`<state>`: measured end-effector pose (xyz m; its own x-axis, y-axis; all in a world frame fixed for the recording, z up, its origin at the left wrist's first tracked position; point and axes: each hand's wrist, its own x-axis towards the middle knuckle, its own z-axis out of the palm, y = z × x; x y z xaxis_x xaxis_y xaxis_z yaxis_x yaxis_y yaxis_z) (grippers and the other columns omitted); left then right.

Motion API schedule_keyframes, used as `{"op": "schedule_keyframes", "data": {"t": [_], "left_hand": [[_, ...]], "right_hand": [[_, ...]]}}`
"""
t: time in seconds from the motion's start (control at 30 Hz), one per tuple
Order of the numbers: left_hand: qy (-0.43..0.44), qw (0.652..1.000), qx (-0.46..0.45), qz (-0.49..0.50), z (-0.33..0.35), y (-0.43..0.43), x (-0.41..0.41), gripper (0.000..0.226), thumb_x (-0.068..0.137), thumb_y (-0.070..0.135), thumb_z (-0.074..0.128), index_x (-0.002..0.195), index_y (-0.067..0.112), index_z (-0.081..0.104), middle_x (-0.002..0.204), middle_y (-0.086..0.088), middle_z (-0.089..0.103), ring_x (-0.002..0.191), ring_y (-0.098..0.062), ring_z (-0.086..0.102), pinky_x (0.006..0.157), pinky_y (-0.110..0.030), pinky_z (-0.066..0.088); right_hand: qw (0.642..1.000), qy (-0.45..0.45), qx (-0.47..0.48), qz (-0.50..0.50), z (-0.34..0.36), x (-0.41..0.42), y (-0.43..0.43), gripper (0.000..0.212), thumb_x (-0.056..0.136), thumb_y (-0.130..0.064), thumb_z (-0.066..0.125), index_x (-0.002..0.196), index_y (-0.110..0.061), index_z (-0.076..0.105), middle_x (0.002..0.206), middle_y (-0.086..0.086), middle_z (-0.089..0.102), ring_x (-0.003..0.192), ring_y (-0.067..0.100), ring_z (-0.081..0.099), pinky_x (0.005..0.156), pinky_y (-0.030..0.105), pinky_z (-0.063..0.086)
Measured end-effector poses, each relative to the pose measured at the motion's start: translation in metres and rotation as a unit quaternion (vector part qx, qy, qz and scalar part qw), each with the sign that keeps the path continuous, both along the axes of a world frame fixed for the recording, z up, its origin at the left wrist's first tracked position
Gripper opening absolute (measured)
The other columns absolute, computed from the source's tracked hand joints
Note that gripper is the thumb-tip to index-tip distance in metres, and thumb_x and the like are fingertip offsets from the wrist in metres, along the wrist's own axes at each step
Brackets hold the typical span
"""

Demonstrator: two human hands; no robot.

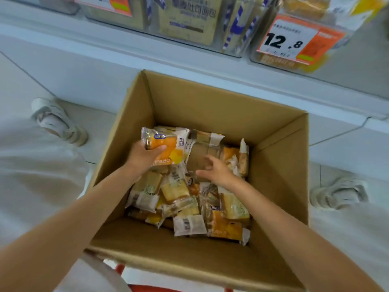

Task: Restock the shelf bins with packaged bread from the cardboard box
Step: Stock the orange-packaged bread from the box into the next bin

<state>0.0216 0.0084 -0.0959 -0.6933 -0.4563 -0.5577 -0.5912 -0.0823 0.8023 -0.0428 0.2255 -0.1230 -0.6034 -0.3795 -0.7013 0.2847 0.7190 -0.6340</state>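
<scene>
Box (147, 239): open, in front of the shelf.
Bread packs (189, 207): loose heap on the box bottom, thickest toward the near wall.
Right hand (216, 168): above the heap, fingers loosely curled, empty.
Left hand (143, 157): by the left wall, gripping an orange pack (166, 146).
Bins (189, 22): far, stocked; price tag (294, 41) on the right one.

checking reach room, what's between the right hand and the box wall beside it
In the head view, a few bread packets stand bunched between the right hand and that box wall.
</scene>
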Motion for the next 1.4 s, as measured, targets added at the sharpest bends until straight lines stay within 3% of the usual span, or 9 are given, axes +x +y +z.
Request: {"op": "schedule_keyframes", "data": {"t": [0.17, 0.3, 0.43, 0.53, 0.67, 0.83, 1.03, 1.27, 1.4], "left_hand": [[-0.008, 0.999, 0.022, 0.024, -0.005, -0.002, 0.011, 0.028, 0.088, 0.015, 0.073, 0.115, 0.016, 0.064, 0.11, -0.007, 0.07, 0.094, -0.019, 0.067, 0.078, -0.029, 0.054], [-0.01, 1.0, 0.0, 0.018, -0.013, -0.002, 0.017, 0.025, 0.087, 0.016, 0.074, 0.11, 0.017, 0.064, 0.109, -0.008, 0.07, 0.103, -0.023, 0.067, 0.095, -0.04, 0.053], [0.014, 1.0, 0.003, 0.005, -0.013, 0.0, 0.019, 0.024, 0.091, 0.013, 0.069, 0.113, 0.017, 0.061, 0.111, -0.006, 0.068, 0.105, -0.022, 0.065, 0.089, -0.034, 0.052], [-0.017, 0.998, 0.041, -0.047, -0.006, 0.009, 0.017, 0.032, 0.094, 0.029, 0.064, 0.123, 0.019, 0.053, 0.122, -0.001, 0.061, 0.114, -0.023, 0.06, 0.087, -0.039, 0.053], [-0.01, 0.98, 0.17, -0.099, 0.015, 0.046, 0.004, 0.081, 0.067, 0.068, 0.071, 0.132, 0.031, 0.04, 0.134, -0.001, 0.054, 0.117, -0.024, 0.06, 0.088, -0.051, 0.057], [0.036, 0.952, 0.305, -0.006, 0.032, 0.058, -0.017, 0.06, 0.081, 0.034, 0.079, 0.131, 0.015, 0.05, 0.124, -0.014, 0.065, 0.097, -0.024, 0.068, 0.079, -0.047, 0.06], [0.052, 0.953, 0.289, -0.068, 0.068, 0.053, -0.026, 0.031, 0.099, 0.022, 0.049, 0.128, 0.011, 0.053, 0.093, -0.007, 0.072, 0.079, -0.018, 0.072, 0.063, -0.036, 0.059], [0.074, 0.96, 0.154, -0.223, 0.124, 0.069, -0.034, 0.049, 0.08, 0.051, 0.071, 0.123, 0.027, 0.065, 0.112, -0.001, 0.074, 0.11, -0.024, 0.067, 0.097, -0.047, 0.051], [0.103, 0.961, 0.127, -0.223, 0.161, 0.072, -0.047, 0.036, 0.09, 0.027, 0.068, 0.126, 0.022, 0.061, 0.108, -0.005, 0.075, 0.106, -0.027, 0.069, 0.09, -0.046, 0.055]], "right_hand": [[0.985, -0.166, 0.039, 0.019, -0.037, 0.044, -0.036, 0.073, 0.089, -0.036, 0.07, 0.148, -0.009, 0.035, 0.146, 0.004, 0.044, 0.131, 0.028, 0.047, 0.099, 0.029, 0.043], [0.981, -0.181, 0.045, -0.056, -0.045, 0.04, -0.042, 0.041, 0.088, -0.015, 0.072, 0.123, 0.001, 0.06, 0.118, 0.013, 0.064, 0.091, 0.021, 0.064, 0.069, 0.025, 0.052], [0.987, -0.125, 0.043, -0.093, -0.004, 0.016, -0.019, 0.017, 0.092, -0.011, 0.061, 0.099, 0.003, 0.066, 0.084, 0.019, 0.064, 0.062, 0.02, 0.058, 0.053, 0.024, 0.047], [0.988, -0.027, 0.024, -0.153, 0.034, -0.009, -0.004, 0.027, 0.088, -0.021, 0.064, 0.107, -0.002, 0.061, 0.081, 0.01, 0.061, 0.075, 0.022, 0.061, 0.072, 0.031, 0.055], [0.958, -0.12, -0.135, -0.221, 0.082, -0.022, -0.014, 0.031, 0.098, -0.031, 0.055, 0.113, -0.005, 0.064, 0.104, 0.011, 0.069, 0.1, 0.025, 0.065, 0.097, 0.04, 0.051], [0.965, -0.038, -0.159, -0.205, 0.114, -0.037, 0.0, 0.028, 0.097, -0.014, 0.054, 0.123, -0.004, 0.062, 0.12, 0.011, 0.063, 0.101, 0.021, 0.058, 0.08, 0.027, 0.044], [0.985, 0.098, -0.057, -0.126, 0.123, -0.049, 0.037, 0.091, 0.082, -0.042, 0.075, 0.154, -0.02, 0.024, 0.148, -0.002, 0.04, 0.13, 0.017, 0.046, 0.095, 0.027, 0.039], [0.976, 0.18, -0.058, -0.112, 0.153, -0.04, 0.033, 0.057, 0.088, -0.05, 0.066, 0.13, -0.017, 0.048, 0.126, 0.004, 0.059, 0.103, 0.015, 0.062, 0.093, 0.037, 0.053], [0.959, 0.27, -0.077, -0.049, 0.201, -0.037, 0.051, 0.092, 0.084, -0.047, 0.072, 0.154, -0.023, 0.018, 0.159, 0.002, 0.024, 0.14, 0.018, 0.033, 0.114, 0.039, 0.034]]}}
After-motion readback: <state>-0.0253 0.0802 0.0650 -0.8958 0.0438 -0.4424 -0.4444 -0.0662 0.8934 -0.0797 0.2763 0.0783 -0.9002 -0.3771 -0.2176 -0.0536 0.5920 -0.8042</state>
